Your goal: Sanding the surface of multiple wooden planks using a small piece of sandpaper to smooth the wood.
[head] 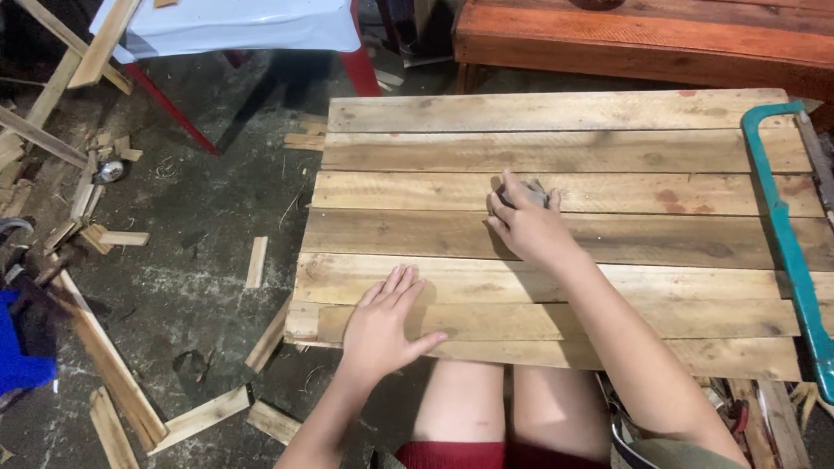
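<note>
Grey sanding pad (524, 194), small and crumpled, sits under my right hand (528, 227), fingers curled over it on the pale slatted wooden panel (556, 156) across my knees. Soft and light, best pinched from above. My left hand (382, 328) lies flat, open, empty, bracing the panel's near edge.

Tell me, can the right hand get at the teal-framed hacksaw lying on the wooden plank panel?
Probably yes: the teal-framed hacksaw lies uncovered along the wooden plank panel's right edge, with bare planks between it and the right hand.
</note>
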